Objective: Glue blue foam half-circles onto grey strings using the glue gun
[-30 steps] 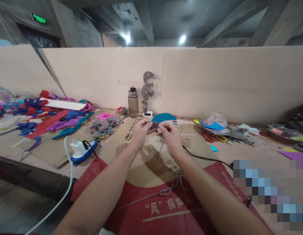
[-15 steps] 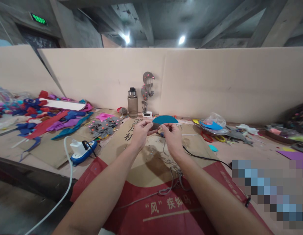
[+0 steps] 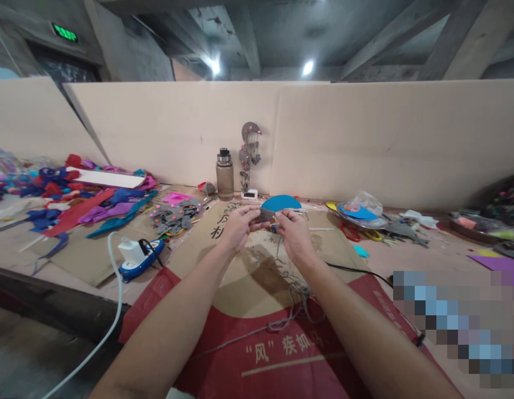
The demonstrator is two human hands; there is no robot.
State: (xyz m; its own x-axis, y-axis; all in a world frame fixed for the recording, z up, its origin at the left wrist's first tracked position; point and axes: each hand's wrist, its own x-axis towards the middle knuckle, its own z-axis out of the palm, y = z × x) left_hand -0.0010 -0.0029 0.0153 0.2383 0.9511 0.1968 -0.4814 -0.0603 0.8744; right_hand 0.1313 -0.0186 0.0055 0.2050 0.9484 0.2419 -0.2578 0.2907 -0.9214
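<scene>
A small grey felt piece [image 3: 266,215] is stretched between my two hands above the paper bag. My left hand [image 3: 239,226] pinches its left end between thumb and fingers. At its right end, my right hand [image 3: 295,231] is closed with thumb and fingertips on the edge. A strand of grey yarn [image 3: 298,296] hangs below the right fingers and runs into a loose tangle on the bag. Behind the felt lies a blue disc [image 3: 281,203], partly covered by it and by my fingers. Whether a needle is in the right fingers is too small to tell.
A brown and red paper bag [image 3: 290,363] covers the table before me. Left are a blue power strip [image 3: 142,261], a pinned grey felt bundle [image 3: 176,216] and coloured scraps. Behind stand a bottle [image 3: 225,177] and a hanging felt moon ornament [image 3: 250,133]. Scissors [image 3: 351,233] lie right.
My right hand has shifted slightly and turned at the felt's right end. The grey felt is now tilted to show more of its face, and the blue disc looks brighter.
</scene>
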